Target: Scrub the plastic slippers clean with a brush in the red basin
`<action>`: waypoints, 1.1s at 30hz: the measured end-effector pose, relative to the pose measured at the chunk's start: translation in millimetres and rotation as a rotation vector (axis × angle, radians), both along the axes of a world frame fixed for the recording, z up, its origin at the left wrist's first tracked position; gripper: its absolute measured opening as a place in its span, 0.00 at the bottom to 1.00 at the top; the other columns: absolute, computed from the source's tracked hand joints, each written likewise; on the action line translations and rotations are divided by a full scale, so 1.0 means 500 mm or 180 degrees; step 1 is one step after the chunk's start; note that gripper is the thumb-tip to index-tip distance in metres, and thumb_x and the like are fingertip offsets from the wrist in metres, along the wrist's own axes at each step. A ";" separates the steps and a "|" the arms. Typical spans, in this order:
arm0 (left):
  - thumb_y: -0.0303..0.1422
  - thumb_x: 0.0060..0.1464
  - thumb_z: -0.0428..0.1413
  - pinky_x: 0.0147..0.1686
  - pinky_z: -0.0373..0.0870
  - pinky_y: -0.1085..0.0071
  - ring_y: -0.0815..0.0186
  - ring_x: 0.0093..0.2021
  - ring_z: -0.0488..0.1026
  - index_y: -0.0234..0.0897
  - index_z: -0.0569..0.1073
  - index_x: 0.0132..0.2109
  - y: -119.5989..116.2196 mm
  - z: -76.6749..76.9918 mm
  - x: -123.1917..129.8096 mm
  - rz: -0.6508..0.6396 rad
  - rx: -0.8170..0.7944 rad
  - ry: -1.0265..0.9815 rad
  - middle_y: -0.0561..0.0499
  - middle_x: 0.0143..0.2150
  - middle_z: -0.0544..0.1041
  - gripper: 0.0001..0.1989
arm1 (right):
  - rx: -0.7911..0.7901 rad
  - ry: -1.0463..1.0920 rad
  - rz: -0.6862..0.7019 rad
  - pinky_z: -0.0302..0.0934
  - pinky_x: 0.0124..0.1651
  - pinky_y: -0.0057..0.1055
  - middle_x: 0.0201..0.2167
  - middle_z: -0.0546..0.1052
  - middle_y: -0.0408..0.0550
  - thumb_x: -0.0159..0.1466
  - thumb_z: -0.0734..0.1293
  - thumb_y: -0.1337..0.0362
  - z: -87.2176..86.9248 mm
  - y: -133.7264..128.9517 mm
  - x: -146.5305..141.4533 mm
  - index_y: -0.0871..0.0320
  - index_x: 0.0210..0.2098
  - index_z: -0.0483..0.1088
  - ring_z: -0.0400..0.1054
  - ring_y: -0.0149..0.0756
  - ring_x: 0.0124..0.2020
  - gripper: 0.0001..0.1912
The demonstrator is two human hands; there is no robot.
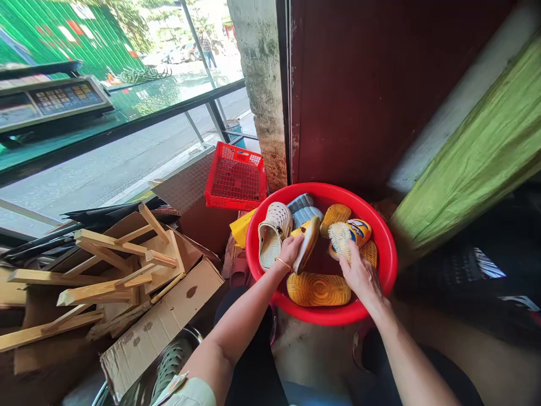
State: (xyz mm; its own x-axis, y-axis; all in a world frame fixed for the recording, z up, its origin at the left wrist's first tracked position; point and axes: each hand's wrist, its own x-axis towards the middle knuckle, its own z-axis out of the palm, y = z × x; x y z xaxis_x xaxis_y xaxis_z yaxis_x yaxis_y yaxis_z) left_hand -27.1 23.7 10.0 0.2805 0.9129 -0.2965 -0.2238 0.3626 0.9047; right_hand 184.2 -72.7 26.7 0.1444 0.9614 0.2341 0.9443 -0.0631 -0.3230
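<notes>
My left hand grips a yellow slipper tilted on its side over a red basin. To its right, my right hand is closed around a scrub brush with pale bristles turned up. Brush and slipper are apart. Inside the basin, a cream clog leans on the left wall, with blue slippers behind it. A yellow slipper lying sole up is nearest me. More yellow footwear, including a printed slipper, sits at the right, partly hidden by the brush and my right hand.
A red plastic crate stands behind the basin at left. Upturned wooden stools and a cardboard flap crowd the left side. A dark red door rises behind the basin, and green cloth hangs at right.
</notes>
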 end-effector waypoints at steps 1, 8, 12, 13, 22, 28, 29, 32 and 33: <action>0.43 0.54 0.63 0.53 0.71 0.58 0.51 0.49 0.75 0.38 0.78 0.43 -0.003 -0.001 0.002 -0.0100 0.0265 0.0188 0.47 0.38 0.81 0.15 | 0.0054 0.0054 0.0023 0.70 0.34 0.37 0.39 0.83 0.62 0.73 0.56 0.56 -0.002 -0.002 -0.002 0.66 0.71 0.56 0.80 0.49 0.35 0.31; 0.38 0.46 0.70 0.66 0.60 0.54 0.42 0.59 0.71 0.39 0.73 0.32 -0.031 -0.030 0.024 -0.0716 0.1325 0.2019 0.39 0.46 0.78 0.14 | -0.0142 0.0139 0.0364 0.72 0.40 0.37 0.49 0.81 0.65 0.73 0.57 0.58 -0.010 -0.012 -0.052 0.64 0.70 0.57 0.80 0.48 0.41 0.29; 0.39 0.40 0.75 0.63 0.61 0.54 0.38 0.61 0.71 0.40 0.66 0.29 -0.036 -0.042 0.030 -0.0377 0.0863 0.2672 0.40 0.43 0.77 0.23 | -0.0632 -0.0095 0.0152 0.70 0.37 0.38 0.42 0.83 0.62 0.74 0.56 0.57 -0.006 0.002 -0.043 0.63 0.70 0.59 0.80 0.48 0.37 0.29; 0.39 0.39 0.75 0.63 0.61 0.54 0.39 0.62 0.70 0.41 0.65 0.30 -0.036 -0.042 0.029 -0.0263 0.0772 0.2564 0.41 0.42 0.78 0.25 | -0.0703 -0.0118 0.0126 0.70 0.36 0.38 0.41 0.83 0.62 0.74 0.56 0.56 -0.004 0.005 -0.037 0.63 0.70 0.59 0.80 0.49 0.36 0.29; 0.42 0.55 0.64 0.57 0.66 0.57 0.46 0.52 0.77 0.41 0.73 0.40 -0.113 -0.028 0.017 -0.1247 0.1638 0.2740 0.41 0.38 0.80 0.12 | -0.0699 -0.0174 0.0214 0.67 0.35 0.35 0.40 0.84 0.60 0.73 0.59 0.58 0.007 -0.006 -0.007 0.62 0.70 0.57 0.80 0.48 0.36 0.29; 0.40 0.37 0.74 0.66 0.61 0.55 0.39 0.66 0.67 0.38 0.72 0.60 -0.150 -0.077 0.026 -0.2352 0.2168 0.2379 0.31 0.66 0.70 0.41 | -0.0941 -0.0187 0.0142 0.68 0.38 0.38 0.39 0.84 0.60 0.73 0.58 0.56 0.012 0.002 -0.003 0.62 0.71 0.57 0.80 0.50 0.37 0.30; 0.38 0.36 0.74 0.66 0.61 0.53 0.38 0.66 0.67 0.37 0.72 0.60 -0.150 -0.087 0.033 -0.2373 0.2034 0.2503 0.30 0.65 0.71 0.42 | -0.0995 -0.0189 0.0139 0.68 0.38 0.38 0.39 0.84 0.60 0.73 0.58 0.55 0.012 0.003 -0.004 0.62 0.71 0.58 0.80 0.50 0.36 0.30; 0.29 0.34 0.73 0.65 0.61 0.47 0.36 0.63 0.70 0.38 0.73 0.56 -0.144 -0.099 0.056 -0.2422 0.1653 0.2851 0.30 0.58 0.76 0.38 | -0.1001 -0.0164 0.0172 0.68 0.40 0.40 0.41 0.84 0.60 0.73 0.58 0.55 0.011 0.006 -0.008 0.60 0.70 0.59 0.80 0.51 0.37 0.30; 0.26 0.34 0.72 0.64 0.61 0.45 0.35 0.61 0.71 0.39 0.75 0.53 -0.140 -0.096 0.062 -0.2412 0.1528 0.2847 0.33 0.53 0.79 0.35 | -0.0966 -0.0151 0.0171 0.69 0.40 0.40 0.42 0.83 0.60 0.73 0.58 0.55 0.010 0.006 -0.008 0.60 0.70 0.59 0.80 0.51 0.37 0.29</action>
